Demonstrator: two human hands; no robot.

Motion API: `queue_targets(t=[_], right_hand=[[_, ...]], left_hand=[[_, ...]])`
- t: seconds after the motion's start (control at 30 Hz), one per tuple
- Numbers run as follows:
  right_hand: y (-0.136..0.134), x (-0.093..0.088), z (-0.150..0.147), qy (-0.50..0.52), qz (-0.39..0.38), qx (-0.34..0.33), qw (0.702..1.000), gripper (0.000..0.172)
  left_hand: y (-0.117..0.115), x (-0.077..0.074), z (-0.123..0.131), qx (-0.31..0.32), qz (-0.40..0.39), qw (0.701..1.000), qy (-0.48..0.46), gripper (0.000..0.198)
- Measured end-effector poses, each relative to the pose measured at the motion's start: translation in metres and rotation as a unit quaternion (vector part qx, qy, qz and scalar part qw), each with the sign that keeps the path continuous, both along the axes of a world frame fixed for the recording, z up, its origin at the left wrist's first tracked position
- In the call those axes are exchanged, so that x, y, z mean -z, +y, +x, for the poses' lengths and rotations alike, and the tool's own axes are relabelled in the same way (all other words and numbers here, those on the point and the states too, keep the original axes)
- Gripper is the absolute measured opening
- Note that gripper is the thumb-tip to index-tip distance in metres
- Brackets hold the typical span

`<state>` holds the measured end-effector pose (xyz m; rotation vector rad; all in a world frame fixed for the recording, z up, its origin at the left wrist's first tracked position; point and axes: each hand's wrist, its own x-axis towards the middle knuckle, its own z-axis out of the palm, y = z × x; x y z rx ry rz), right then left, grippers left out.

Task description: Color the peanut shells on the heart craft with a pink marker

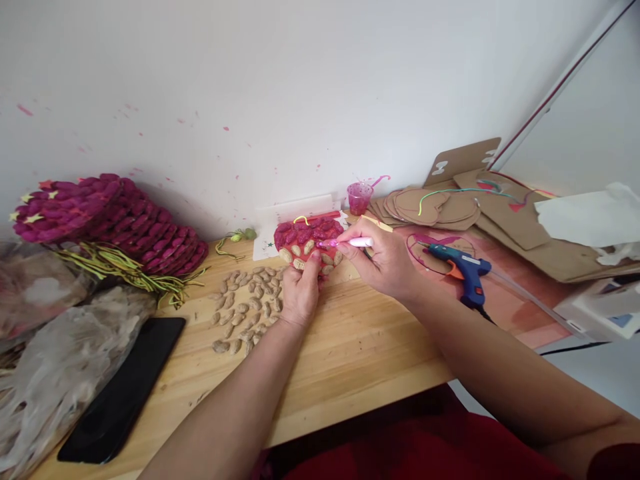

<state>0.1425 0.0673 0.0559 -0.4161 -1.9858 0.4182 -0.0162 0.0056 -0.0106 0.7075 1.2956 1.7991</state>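
Note:
My left hand is closed on the near edge of a red peanut-covered plaque, its thumb on top. Magenta paint coats the peanuts on the plaque's far part, while those nearer me are bare tan. A yellow cord loop sticks up from its far edge. Pinched in my right hand is a white-handled paintbrush, its pink-smeared tip touching or just above the peanuts near my left thumb. Loose peanuts lie to the left of my left hand. Behind my right hand stands a plastic cup with magenta paint.
A stack of magenta peanut plaques with yellow cords leans at left, by plastic bags and a black phone. On the right lie a blue glue gun, cardboard cutouts and a white box. A paint-specked wall rises behind.

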Motion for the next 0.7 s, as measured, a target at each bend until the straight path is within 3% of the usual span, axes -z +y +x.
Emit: queue_targets(t=[0.2, 0.7], right_hand=[[0.000, 0.000, 0.001, -0.001, -0.010, 0.006, 1.000, 0.011], [-0.001, -0.001, 0.002, 0.009, -0.023, 0.001, 1.000, 0.010]], left_hand=[[0.001, -0.002, 0.002, -0.005, -0.025, 0.999, 0.030, 0.045], [0.000, -0.016, 0.009, -0.005, -0.029, 1.000, 0.006, 0.044]])
